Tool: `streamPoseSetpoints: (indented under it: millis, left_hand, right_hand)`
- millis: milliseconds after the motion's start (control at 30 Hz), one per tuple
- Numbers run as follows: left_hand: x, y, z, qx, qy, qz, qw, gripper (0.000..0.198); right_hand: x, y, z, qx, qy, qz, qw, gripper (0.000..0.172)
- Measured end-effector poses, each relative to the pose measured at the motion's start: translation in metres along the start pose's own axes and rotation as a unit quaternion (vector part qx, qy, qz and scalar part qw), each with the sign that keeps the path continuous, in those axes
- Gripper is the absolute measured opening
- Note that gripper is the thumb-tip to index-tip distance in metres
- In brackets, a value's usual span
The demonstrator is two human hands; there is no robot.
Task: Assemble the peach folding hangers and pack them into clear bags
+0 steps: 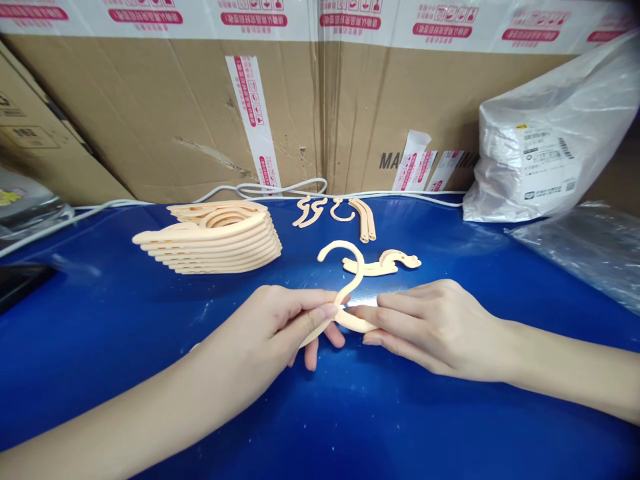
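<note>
Both hands meet at the middle of the blue bench (125, 333), on one peach-coloured hooked hanger piece (349, 287). The left hand (280, 320) pinches its lower end between thumb and curled fingers. The right hand (430, 330) has its fingers fairly straight and pressed together, nipping the curved arm of the same piece from the 3 o'clock side. The hook sticks up toward 12 o'clock, just off the bench surface as far as I can tell.

Just past the hook, around 1 o'clock, a loose wavy piece (383, 265) lies flat. At 10 o'clock from the hands there's a neat stack of hangers (215, 243) in the same colour. Further back at 12 o'clock is a little row of small parts (335, 213), with a white cable (280, 190) running along behind them. Taped cardboard boxes (175, 120) wall off the back. At 2 o'clock is a white plastic bag (545, 147) with a label, and a clear plastic bag (585, 250) lies in front of it.
</note>
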State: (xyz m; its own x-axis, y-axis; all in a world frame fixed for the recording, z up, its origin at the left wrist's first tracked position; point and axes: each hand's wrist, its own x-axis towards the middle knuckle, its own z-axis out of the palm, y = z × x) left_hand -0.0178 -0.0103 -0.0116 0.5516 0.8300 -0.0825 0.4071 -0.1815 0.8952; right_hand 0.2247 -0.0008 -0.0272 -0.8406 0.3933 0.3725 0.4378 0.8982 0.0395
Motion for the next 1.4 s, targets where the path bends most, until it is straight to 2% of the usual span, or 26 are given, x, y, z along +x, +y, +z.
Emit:
streamPoseSetpoints:
  millis: [133,233,333,467,567,667,933,1067,1233,1400]
  left_hand:
    - [-0.001,0.004,0.001,0.099,0.011,0.014,0.995,0.037]
    - [-0.003,0.008,0.003,0.215,0.039,0.08,0.972,0.03]
    - [-0.006,0.006,0.005,0.35,0.061,0.174,0.918,0.021]
    - [-0.007,-0.003,0.007,0.493,0.096,0.258,0.825,0.036]
    - [-0.006,-0.007,0.006,0.517,0.115,0.285,0.799,0.037]
    - [-0.005,-0.007,0.005,0.519,0.123,0.286,0.796,0.036]
    - [-0.005,-0.004,0.005,0.5,0.121,0.269,0.814,0.037]
    - [-0.003,-0.005,0.005,0.49,0.106,0.237,0.832,0.039]
    - [0.0,-0.01,0.002,0.445,0.098,0.213,0.865,0.033]
    - [0.001,-0.015,0.002,0.428,0.113,0.237,0.865,0.028]
  right_hand:
    - [0.001,0.0,-0.001,0.017,-0.005,0.005,1.0,0.032]
    - [0.002,0.001,-0.001,0.031,-0.001,0.01,0.999,0.031]
    - [0.003,0.002,0.0,0.05,0.009,0.012,0.999,0.026]
    - [0.004,0.002,-0.001,0.041,0.049,0.027,0.998,0.019]
    - [0.006,0.001,-0.004,-0.003,0.092,0.05,0.994,0.022]
    - [0.008,0.001,-0.006,-0.027,0.102,0.062,0.992,0.028]
    - [0.008,0.003,-0.006,-0.03,0.121,0.094,0.988,0.049]
    - [0.007,0.004,-0.007,-0.047,0.135,0.085,0.986,0.043]
    - [0.006,0.002,-0.008,-0.05,0.121,0.07,0.989,0.032]
    - [0.006,0.002,-0.009,-0.04,0.096,0.055,0.993,0.026]
